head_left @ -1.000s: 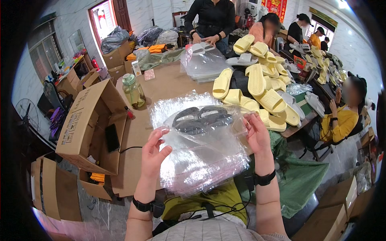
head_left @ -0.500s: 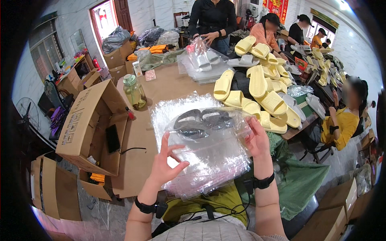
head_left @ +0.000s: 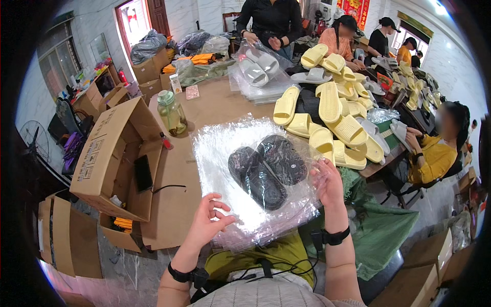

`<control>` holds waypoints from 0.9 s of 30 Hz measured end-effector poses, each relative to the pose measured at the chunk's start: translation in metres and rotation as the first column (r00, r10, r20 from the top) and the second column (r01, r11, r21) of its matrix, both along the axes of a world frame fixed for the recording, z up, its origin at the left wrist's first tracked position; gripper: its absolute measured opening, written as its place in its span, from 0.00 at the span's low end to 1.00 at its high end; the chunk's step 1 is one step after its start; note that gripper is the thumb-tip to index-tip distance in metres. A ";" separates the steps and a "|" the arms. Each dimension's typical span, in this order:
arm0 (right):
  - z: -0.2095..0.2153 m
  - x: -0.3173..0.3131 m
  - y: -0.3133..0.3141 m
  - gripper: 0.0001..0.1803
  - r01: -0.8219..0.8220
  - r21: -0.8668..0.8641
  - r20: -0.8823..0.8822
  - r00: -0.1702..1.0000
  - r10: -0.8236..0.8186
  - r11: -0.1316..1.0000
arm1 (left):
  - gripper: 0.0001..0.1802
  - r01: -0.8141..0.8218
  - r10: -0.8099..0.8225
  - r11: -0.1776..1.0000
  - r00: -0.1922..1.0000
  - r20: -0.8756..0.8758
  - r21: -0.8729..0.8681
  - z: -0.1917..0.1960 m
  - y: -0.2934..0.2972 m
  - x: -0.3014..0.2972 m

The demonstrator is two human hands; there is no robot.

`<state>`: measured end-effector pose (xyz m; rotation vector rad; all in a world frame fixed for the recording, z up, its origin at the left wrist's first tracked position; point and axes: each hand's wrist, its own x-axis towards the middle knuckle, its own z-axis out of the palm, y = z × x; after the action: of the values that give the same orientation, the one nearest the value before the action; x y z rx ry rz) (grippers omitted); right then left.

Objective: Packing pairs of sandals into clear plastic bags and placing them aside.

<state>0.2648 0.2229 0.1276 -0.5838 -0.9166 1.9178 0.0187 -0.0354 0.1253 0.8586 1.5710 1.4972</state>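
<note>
A pair of dark slippers (head_left: 258, 176) lies inside a clear plastic bag (head_left: 308, 197), on top of a stack of clear bags (head_left: 210, 151) at the table's near side. The slippers slant side by side. My right hand (head_left: 329, 183) pinches the bag's right edge between thumb and fingers. At the stack's lower left, my left hand (head_left: 208, 220) hovers with bent fingers apart, holding nothing. Yellow and grey slippers (head_left: 327, 102) are heaped just beyond my right hand.
On the left stand an open cardboard box (head_left: 105, 163) with a phone (head_left: 143, 173) inside and a lidded glass jar (head_left: 173, 115). Across the table, a person in black (head_left: 271, 23) handles bagged grey slippers (head_left: 258, 66). Another in yellow (head_left: 434, 153) sits at right, near green cloth (head_left: 383, 230).
The bagged slippers have swung nearer and now show broad dark surfaces. My left hand has dropped slightly. Across the table, the bagged grey slippers have turned; the person in yellow now handles a grey slipper.
</note>
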 end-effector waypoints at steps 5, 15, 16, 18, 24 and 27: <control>0.001 -0.007 -0.007 0.08 0.028 -0.011 0.034 0.999 -0.028 1.000 | 0.28 0.345 -0.311 0.905 0.936 0.165 -0.250 -0.025 0.004 0.013; 0.013 -0.012 -0.008 0.04 0.031 -0.050 -0.037 0.999 -0.033 0.998 | 0.11 0.303 -0.253 0.935 0.934 0.251 -0.185 -0.021 0.033 0.038; 0.005 -0.007 0.001 0.04 0.021 0.000 -0.036 0.999 -0.021 1.000 | 0.11 0.302 -0.253 0.935 0.934 0.251 -0.183 -0.018 0.033 0.027; 0.006 0.000 0.005 0.03 0.015 0.048 -0.033 0.999 -0.013 0.999 | 0.10 0.145 -0.134 0.988 0.977 0.163 -0.059 -0.012 0.032 0.002; 0.017 -0.009 -0.001 0.03 0.018 0.176 0.111 0.993 -0.038 0.984 | 0.09 -0.083 0.099 0.976 0.992 -0.072 0.204 -0.001 0.039 -0.051; 0.008 -0.015 0.000 0.04 0.071 0.206 0.082 0.993 -0.089 0.976 | 0.11 -0.043 0.230 0.958 0.709 -0.667 0.284 0.001 0.032 -0.060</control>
<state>0.2502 0.2232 0.1360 -0.5804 -1.1152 1.7123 -0.0412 -0.0030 0.1263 1.6327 2.0371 1.5912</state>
